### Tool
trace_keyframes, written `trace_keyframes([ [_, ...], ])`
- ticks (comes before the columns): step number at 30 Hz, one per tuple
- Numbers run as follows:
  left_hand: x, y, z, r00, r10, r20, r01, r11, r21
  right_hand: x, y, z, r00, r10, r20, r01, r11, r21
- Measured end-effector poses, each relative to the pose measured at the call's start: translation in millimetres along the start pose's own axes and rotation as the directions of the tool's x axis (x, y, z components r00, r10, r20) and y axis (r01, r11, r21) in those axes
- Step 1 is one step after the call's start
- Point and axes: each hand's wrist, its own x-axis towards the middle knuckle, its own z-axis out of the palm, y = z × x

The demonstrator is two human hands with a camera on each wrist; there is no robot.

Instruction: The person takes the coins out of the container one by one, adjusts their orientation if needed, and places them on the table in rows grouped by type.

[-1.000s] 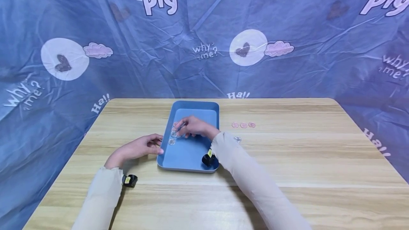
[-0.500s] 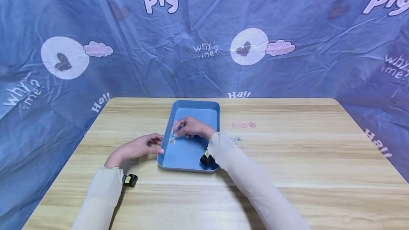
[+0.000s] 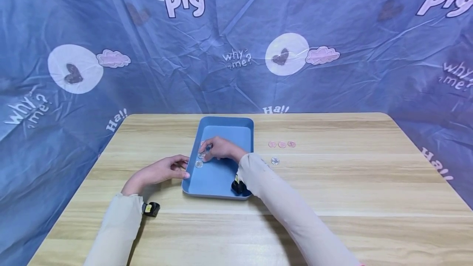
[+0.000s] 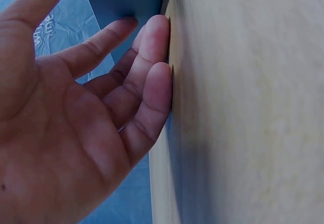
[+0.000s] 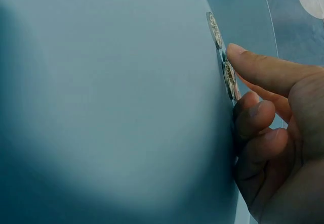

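A blue tray (image 3: 221,182) lies on the wooden table. Inside it, along the left wall, silver coins (image 3: 198,163) and coppery pink ones sit in a cluster. My right hand (image 3: 220,148) reaches over it, thumb and index finger set around a silver coin (image 5: 229,80) close to the tray floor. The other fingers curl beneath, and part of the coins is hidden by them. One more silver coin (image 5: 214,30) lies just beyond the thumb tip. At the tray's left side, my left hand (image 3: 162,169) rests with relaxed fingers, its thumb on the rim and an index fingertip against the outer wall.
Three pink coins (image 3: 282,145) lie in a row on the table (image 3: 332,184) right of the tray. Nearer me there is a silver coin (image 3: 275,161), close to my right sleeve (image 3: 284,198). A blue printed cloth (image 3: 236,24) hangs behind the table.
My right hand has shifted slightly left in the tray, and its thumb and index finger have spread around the silver coin. The left hand and tray stay put.
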Motion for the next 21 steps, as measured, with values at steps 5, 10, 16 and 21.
trace_keyframes([
  [5,-0.2,-0.7,-0.3,1.000,0.000,-0.001,0.000,1.000,0.005,1.3,-0.3,1.3,1.000,0.008,-0.003,-0.009,1.000,-0.029],
  [10,-1.1,-0.1,-0.2,1.000,-0.004,0.003,0.004,1.000,0.001,0.7,-1.7,1.6,1.000,0.013,-0.005,-0.014,0.999,-0.050],
  [16,-1.2,-0.1,-0.2,1.000,-0.007,0.004,0.007,1.000,-0.001,1.3,-2.1,2.2,1.000,0.014,-0.015,-0.015,0.995,-0.096],
  [21,-0.8,-0.6,-0.3,1.000,-0.003,0.005,0.003,1.000,-0.010,1.9,-2.0,2.8,1.000,0.016,-0.017,-0.018,0.993,-0.119],
])
